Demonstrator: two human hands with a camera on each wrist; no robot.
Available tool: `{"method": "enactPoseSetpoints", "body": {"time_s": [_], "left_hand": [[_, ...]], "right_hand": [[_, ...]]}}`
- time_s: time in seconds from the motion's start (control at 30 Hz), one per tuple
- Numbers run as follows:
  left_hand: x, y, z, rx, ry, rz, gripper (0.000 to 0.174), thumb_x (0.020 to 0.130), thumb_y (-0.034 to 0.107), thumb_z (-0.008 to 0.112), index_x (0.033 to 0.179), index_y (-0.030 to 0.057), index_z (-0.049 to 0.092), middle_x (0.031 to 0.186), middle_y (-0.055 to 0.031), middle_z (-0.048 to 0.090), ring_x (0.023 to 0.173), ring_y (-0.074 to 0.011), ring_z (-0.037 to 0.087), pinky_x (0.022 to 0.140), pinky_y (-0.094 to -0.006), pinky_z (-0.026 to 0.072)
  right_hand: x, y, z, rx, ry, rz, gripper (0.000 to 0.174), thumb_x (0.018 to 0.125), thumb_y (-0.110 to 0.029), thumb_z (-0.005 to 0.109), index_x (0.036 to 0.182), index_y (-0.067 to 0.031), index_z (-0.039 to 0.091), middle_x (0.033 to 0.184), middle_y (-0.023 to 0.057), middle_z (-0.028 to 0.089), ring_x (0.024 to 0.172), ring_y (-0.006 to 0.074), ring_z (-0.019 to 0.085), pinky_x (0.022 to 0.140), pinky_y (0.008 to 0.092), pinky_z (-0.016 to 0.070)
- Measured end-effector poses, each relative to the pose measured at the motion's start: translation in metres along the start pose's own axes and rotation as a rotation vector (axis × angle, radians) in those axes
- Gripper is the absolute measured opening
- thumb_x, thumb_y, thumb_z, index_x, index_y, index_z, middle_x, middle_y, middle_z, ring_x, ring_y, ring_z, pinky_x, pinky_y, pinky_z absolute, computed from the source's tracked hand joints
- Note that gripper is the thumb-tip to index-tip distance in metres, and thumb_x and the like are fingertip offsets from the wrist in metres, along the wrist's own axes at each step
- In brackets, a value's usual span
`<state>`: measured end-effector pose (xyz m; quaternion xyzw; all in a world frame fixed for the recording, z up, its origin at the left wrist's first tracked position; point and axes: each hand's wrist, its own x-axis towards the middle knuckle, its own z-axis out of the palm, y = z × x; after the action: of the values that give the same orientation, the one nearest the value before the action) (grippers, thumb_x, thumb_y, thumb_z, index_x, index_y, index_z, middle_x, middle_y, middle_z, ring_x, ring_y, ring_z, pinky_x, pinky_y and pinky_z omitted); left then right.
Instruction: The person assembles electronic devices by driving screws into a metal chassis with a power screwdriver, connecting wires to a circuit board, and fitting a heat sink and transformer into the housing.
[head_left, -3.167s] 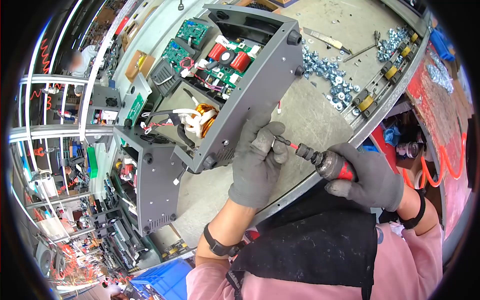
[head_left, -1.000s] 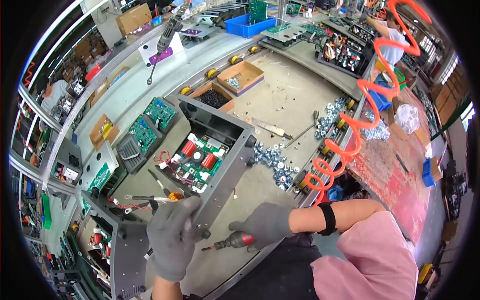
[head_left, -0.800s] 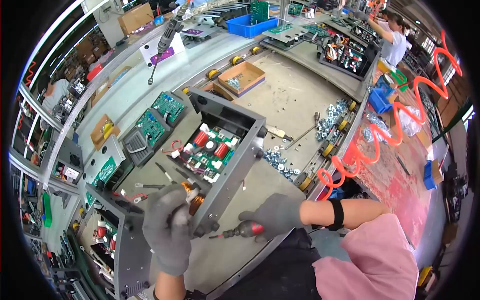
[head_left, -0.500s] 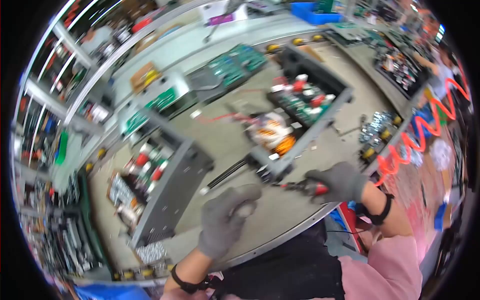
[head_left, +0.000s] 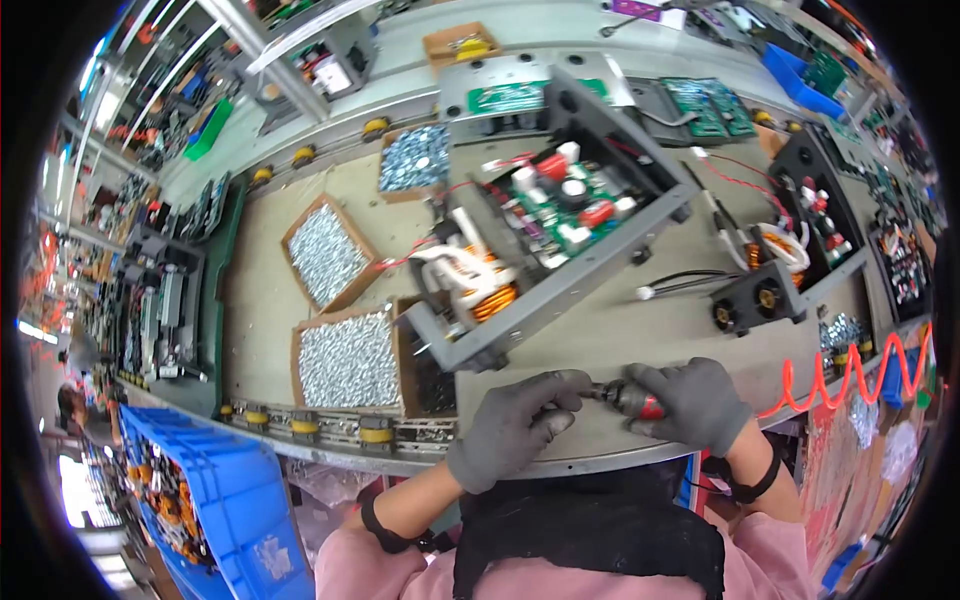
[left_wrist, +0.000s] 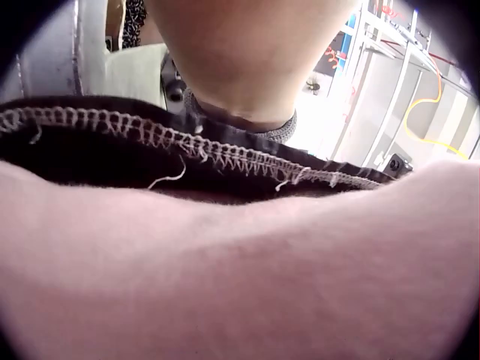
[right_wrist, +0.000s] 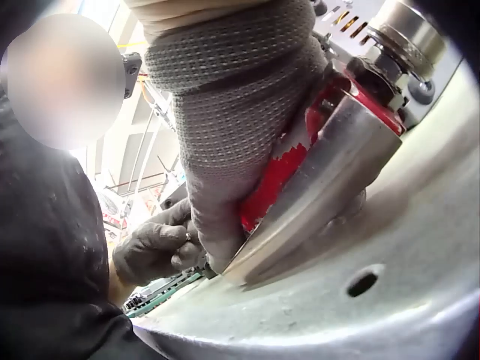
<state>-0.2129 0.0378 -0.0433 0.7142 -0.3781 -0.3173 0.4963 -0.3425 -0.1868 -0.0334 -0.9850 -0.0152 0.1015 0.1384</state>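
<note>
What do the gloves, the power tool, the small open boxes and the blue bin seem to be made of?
Gloves: matt grey knitted fabric, judging by the stitches.
Power tool: apparently metal, bare and shiny, with patchy red paint.
Small open boxes: dull brown and thin-walled, probably cardboard, possibly thin wood.
Blue bin: likely moulded plastic, given its even colour and ribs.

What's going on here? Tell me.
A person grips a power driver with the gloved right hand. Curled fingers of the left hand are at its tip; what they hold, if anything, is unclear. Beyond, a grey housing and a second one lie open, circuit boards and coils exposed, boxes of small metal parts to the left.
</note>
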Motion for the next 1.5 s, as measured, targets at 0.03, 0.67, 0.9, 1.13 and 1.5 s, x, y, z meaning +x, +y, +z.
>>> {"method": "enactPoseSetpoints", "body": {"time_s": [0.03, 0.67, 0.9, 1.13, 1.5], "left_hand": [[-0.007, 0.001, -0.005, 0.002, 0.026, -0.02, 0.041, 0.075, 0.001, 0.063, 0.116, 0.0063, 0.059, 0.095, -0.0086, 0.063, 0.079, -0.0185, 0.063, 0.072, -0.0294, 0.0518], [0.014, -0.032, -0.141, 0.506, 0.499, -0.076, 0.025, 0.084, 0.019, 0.064, 0.107, 0.0087, 0.064, 0.082, -0.0118, 0.067, 0.075, -0.026, 0.065, 0.071, -0.0342, 0.0504], [0.055, -0.05, -0.162, 0.987, 0.46, -0.065, 0.038, 0.076, 0.016, 0.065, 0.114, 0.0129, 0.06, 0.106, -0.0103, 0.061, 0.092, -0.0299, 0.061, 0.08, -0.0386, 0.0493], [0.054, -0.048, -0.126, 0.52, 0.282, -0.072, 0.025, 0.08, 0.018, 0.064, 0.103, 0.0105, 0.063, 0.093, -0.0159, 0.062, 0.09, -0.0343, 0.061, 0.079, -0.0418, 0.0489], [0.02, 0.0, -0.076, 0.67, -0.333, -0.233, 0.022, 0.081, 0.026, 0.063, 0.091, 0.0071, 0.066, 0.079, -0.0143, 0.065, 0.077, -0.0361, 0.062, 0.07, -0.0437, 0.0489]], "right_hand": [[0.0, 0.0, 0.001, 0.006, -0.01, -0.031, 0.061, 0.07, -0.047, 0.071, 0.118, -0.0137, 0.056, 0.067, 0.0092, 0.062, 0.062, 0.0294, 0.061, 0.061, 0.0387, 0.0462], [-0.033, 0.012, -0.003, -0.13, 0.002, 0.225, 0.064, 0.055, -0.031, 0.081, 0.112, -0.013, 0.059, 0.082, 0.006, 0.063, 0.078, 0.0242, 0.06, 0.074, 0.0354, 0.0408], [-0.068, 0.016, -0.008, -0.258, 0.228, 0.282, 0.042, 0.068, -0.01, 0.069, 0.109, -0.007, 0.063, 0.112, 0.0139, 0.056, 0.108, 0.0334, 0.052, 0.1, 0.0428, 0.0356], [-0.137, 0.133, 0.061, 0.503, 1.125, 0.945, 0.065, 0.082, -0.027, 0.067, 0.137, -0.0061, 0.04, 0.128, 0.0174, 0.049, 0.114, 0.0276, 0.049, 0.096, 0.0381, 0.0406], [-0.104, 0.17, 0.068, 0.113, 1.293, 1.448, 0.094, 0.066, -0.027, 0.08, 0.141, -0.0049, 0.028, 0.135, 0.0224, 0.041, 0.129, 0.034, 0.036, 0.106, 0.0401, 0.0316]]}}
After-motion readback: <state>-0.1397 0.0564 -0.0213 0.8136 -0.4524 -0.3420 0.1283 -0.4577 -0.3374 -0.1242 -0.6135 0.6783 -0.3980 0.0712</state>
